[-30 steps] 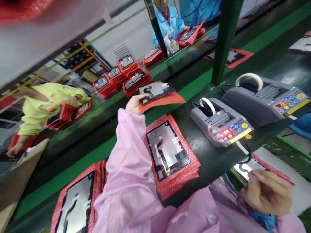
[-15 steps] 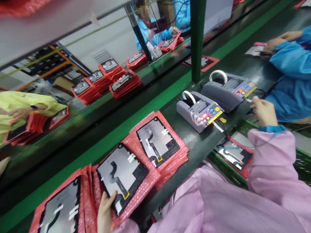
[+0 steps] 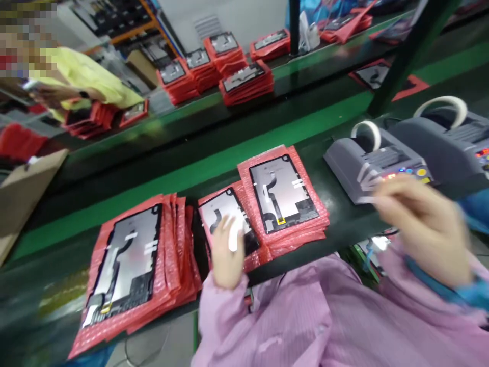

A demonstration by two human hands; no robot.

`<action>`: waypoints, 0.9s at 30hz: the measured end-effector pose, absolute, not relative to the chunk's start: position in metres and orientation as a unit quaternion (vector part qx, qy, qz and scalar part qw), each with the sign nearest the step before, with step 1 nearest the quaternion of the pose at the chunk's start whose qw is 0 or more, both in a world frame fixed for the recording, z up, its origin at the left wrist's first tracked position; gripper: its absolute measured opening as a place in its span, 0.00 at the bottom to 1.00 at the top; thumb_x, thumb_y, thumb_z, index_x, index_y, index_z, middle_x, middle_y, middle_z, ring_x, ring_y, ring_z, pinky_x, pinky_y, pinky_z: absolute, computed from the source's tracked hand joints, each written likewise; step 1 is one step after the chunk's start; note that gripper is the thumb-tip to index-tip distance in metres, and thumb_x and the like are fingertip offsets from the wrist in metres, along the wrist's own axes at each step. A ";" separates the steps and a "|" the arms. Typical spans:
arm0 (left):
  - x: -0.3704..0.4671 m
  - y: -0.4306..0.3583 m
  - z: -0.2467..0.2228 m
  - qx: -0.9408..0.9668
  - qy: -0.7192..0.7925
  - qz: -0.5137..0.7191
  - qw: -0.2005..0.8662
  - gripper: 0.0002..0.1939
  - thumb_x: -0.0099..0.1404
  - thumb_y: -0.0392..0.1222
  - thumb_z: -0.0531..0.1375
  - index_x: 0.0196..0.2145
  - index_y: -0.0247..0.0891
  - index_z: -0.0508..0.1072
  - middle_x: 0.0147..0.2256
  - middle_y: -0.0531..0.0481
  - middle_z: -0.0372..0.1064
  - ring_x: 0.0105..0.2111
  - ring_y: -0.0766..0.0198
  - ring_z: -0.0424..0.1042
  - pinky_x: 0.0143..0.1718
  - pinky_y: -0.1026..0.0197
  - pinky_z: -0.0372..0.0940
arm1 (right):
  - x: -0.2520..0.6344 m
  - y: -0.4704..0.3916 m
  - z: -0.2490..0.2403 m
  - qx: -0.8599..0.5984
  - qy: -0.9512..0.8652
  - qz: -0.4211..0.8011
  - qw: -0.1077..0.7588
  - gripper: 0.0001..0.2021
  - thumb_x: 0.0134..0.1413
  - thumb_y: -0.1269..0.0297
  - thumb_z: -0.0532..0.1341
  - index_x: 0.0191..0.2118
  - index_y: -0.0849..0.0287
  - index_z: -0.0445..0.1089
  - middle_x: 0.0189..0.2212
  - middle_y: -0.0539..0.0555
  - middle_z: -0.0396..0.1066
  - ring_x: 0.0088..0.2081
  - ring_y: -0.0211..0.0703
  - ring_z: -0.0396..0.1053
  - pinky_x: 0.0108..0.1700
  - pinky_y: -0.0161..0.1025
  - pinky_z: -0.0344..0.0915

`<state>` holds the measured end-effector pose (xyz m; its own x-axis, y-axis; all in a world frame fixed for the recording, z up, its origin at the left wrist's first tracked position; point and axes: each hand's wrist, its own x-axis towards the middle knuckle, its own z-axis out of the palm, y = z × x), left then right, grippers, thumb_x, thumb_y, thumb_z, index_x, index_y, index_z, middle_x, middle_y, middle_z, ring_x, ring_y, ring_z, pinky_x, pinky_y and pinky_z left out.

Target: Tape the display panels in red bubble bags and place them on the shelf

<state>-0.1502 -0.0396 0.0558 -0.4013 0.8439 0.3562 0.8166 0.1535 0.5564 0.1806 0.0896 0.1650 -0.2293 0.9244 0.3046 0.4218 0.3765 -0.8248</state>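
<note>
My left hand lies over the lower part of a flat silver-and-black panel on red bubble wrap, fingers apart, with a white patch at its fingertips. Just right of it, another panel tops a stack of red sheets. A larger stack with a panel stands to the left. My right hand, blurred, is pinched on a pale strip of tape in front of the nearer grey tape dispenser.
A second grey dispenser stands at the right. Across the green-striped bench are stacks of red-wrapped panels and a person in yellow. A green post rises behind the dispensers. Brown cardboard is at left.
The view has swung left. My right hand has moved from the farther dispenser to the front of the nearer one. The panel by my left hand now lies lower and flatter between the stacks.
</note>
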 end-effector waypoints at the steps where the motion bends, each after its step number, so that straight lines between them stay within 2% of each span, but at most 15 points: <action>1: -0.134 -0.020 0.059 0.591 0.726 0.352 0.021 0.18 0.74 0.42 0.51 0.58 0.39 0.68 0.61 0.39 0.64 0.62 0.52 0.63 0.64 0.45 0.59 | 0.146 0.103 0.164 -0.412 -0.751 0.366 0.364 0.11 0.62 0.56 0.59 0.32 0.56 0.67 0.32 0.52 0.66 0.34 0.41 0.64 0.36 0.40 0.59; 4: -0.098 0.042 0.065 0.692 0.672 0.263 0.023 0.20 0.75 0.42 0.49 0.58 0.32 0.69 0.62 0.38 0.64 0.61 0.51 0.63 0.62 0.46 0.61 | 0.064 0.166 0.135 -0.385 -0.788 0.376 0.298 0.09 0.58 0.62 0.59 0.29 0.59 0.67 0.30 0.52 0.65 0.32 0.40 0.63 0.38 0.40 0.60; 6: -0.089 0.075 0.066 0.699 0.694 0.171 0.025 0.22 0.75 0.44 0.50 0.60 0.31 0.67 0.64 0.38 0.62 0.59 0.49 0.64 0.58 0.47 0.63 | 0.033 0.204 0.108 -0.401 -0.812 0.329 0.268 0.07 0.55 0.67 0.59 0.27 0.59 0.67 0.30 0.52 0.65 0.35 0.42 0.62 0.44 0.43 0.60; 9: -0.088 0.097 0.066 0.694 0.714 0.090 0.024 0.26 0.74 0.47 0.51 0.64 0.29 0.64 0.65 0.38 0.59 0.56 0.47 0.65 0.52 0.47 0.65 | 0.016 0.231 0.081 -0.407 -0.839 0.287 0.217 0.07 0.55 0.68 0.60 0.27 0.60 0.69 0.31 0.54 0.64 0.39 0.47 0.61 0.52 0.50 0.57; 16: -0.088 0.094 0.065 0.700 0.710 0.074 0.031 0.27 0.75 0.47 0.48 0.65 0.26 0.63 0.65 0.38 0.60 0.56 0.49 0.64 0.52 0.48 0.64 | 0.008 0.230 0.064 -0.393 -0.867 0.255 0.170 0.09 0.59 0.66 0.57 0.29 0.59 0.71 0.37 0.58 0.65 0.45 0.53 0.61 0.54 0.55 0.56; 21: -0.085 0.096 0.067 0.698 0.712 0.070 0.037 0.27 0.76 0.45 0.47 0.64 0.23 0.63 0.64 0.37 0.62 0.58 0.49 0.64 0.54 0.48 0.63 | 0.004 0.231 0.058 -0.397 -0.871 0.240 0.162 0.09 0.58 0.67 0.56 0.29 0.59 0.72 0.37 0.59 0.66 0.45 0.53 0.62 0.54 0.56 0.56; 27: -0.086 0.096 0.069 0.697 0.712 0.072 0.045 0.26 0.76 0.44 0.47 0.64 0.25 0.63 0.63 0.36 0.62 0.58 0.49 0.64 0.54 0.48 0.63 | 0.003 0.229 0.058 -0.404 -0.870 0.230 0.166 0.10 0.57 0.66 0.55 0.29 0.59 0.71 0.38 0.60 0.67 0.43 0.53 0.62 0.51 0.56 0.58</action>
<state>-0.0857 0.0959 0.0686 -0.0240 0.9990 0.0368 0.9861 0.0177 0.1652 0.0031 0.2292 0.0576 -0.6184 0.7792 0.1021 0.6266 0.5673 -0.5343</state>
